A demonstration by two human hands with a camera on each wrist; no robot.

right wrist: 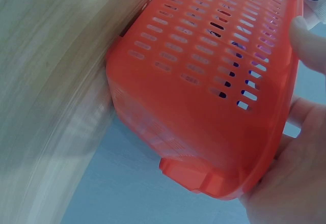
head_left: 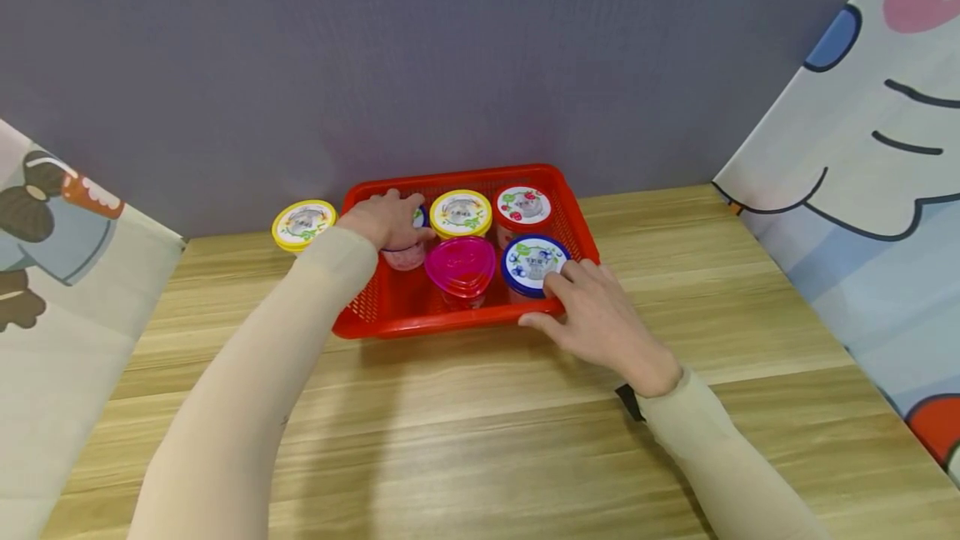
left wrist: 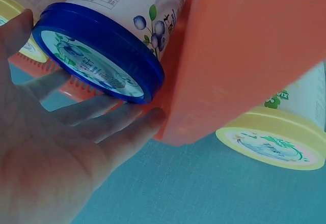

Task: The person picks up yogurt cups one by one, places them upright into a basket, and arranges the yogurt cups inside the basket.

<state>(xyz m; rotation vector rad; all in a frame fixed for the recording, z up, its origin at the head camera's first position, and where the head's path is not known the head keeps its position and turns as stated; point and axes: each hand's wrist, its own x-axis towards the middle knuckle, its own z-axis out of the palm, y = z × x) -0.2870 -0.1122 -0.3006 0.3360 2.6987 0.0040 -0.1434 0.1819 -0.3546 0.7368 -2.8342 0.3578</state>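
A red plastic basket (head_left: 420,325) stands on the table and holds several lidded tubs. Over its back left corner, my left hand (head_left: 386,222) reaches to a tub with a blue lid (left wrist: 97,56). The left fingers are spread and fairly straight at the lid's edge. My right hand (head_left: 600,315) grips the basket's front right rim, its thumb outside and fingers over the edge. Close to those fingers sits another blue-lidded tub (head_left: 534,263). A yellow-lidded tub (head_left: 461,213), a red-lidded tub (head_left: 523,208) and a cup with a glossy pink top (head_left: 461,265) are also inside.
Outside the basket, to its left, a second yellow-lidded tub (head_left: 303,223) stands near the grey back panel (head_left: 480,65). The wooden table (head_left: 480,423) runs between printed cloth sides at left and right. A black strip (head_left: 628,401) shows under the right wrist.
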